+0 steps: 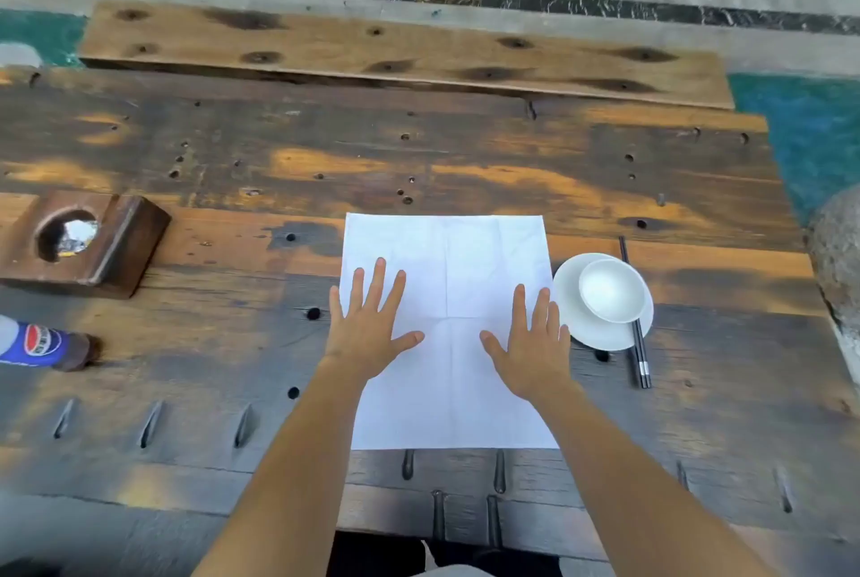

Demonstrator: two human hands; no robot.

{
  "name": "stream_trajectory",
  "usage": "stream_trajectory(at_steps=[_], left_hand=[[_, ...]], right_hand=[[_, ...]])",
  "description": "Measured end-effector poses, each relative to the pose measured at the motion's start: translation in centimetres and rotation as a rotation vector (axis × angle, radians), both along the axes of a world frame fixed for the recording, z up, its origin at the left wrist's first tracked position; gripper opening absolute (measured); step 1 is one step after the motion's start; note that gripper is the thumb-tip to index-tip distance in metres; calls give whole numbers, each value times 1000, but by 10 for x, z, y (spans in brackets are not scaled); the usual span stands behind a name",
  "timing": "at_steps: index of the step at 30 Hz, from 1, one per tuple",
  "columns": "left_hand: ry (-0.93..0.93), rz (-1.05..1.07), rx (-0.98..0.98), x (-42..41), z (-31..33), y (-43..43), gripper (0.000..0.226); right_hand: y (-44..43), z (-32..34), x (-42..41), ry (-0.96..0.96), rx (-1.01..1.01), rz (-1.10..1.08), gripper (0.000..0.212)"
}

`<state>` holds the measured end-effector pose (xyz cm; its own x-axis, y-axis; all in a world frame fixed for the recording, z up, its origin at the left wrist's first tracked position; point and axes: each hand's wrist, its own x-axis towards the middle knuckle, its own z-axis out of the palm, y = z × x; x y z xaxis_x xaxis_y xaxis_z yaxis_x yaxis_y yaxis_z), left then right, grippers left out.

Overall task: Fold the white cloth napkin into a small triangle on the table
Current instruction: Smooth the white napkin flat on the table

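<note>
Wooden table (419,167): napkin (465,250), saucer (600,334), chopsticks (640,353), block (116,246), perhaps bottle (42,343).

A rustic dining place is suggested: plank table (419,148), bowl (609,290) on saucer (581,325), chopsticks (640,353).

White cloth napkin (446,330) is lying fully spread and flat on the wooden tabletop (419,157), unfolded, roughly square. Its near edge is running parallel to the tabletop's near edge, just short of it, right of centre. Faint creases are crossing at its middle, one lengthwise, one crosswise. No corner is lifting; surface is looking smooth.
</note>
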<state>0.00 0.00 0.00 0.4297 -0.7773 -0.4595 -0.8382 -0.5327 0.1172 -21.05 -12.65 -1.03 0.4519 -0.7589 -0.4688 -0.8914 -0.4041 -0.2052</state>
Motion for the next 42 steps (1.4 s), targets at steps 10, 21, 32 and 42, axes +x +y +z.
stream_trajectory(at_steps=[10,21,32,42], left_hand=[[-42,-290,56,34,-62,-62,99],[55,-386,57,82,-119,-69,118],[-76,58,53,124,-126,-52,118],[-103,-297,-363,122,-157,-70,65]], right_hand=[[15,-55,9,31,82,-269,86],[7,-95,46,-4,-29,-355,86],[-92,-117,131,-42,-60,104,87],[-35,-139,188,-274,-175,260,68]])
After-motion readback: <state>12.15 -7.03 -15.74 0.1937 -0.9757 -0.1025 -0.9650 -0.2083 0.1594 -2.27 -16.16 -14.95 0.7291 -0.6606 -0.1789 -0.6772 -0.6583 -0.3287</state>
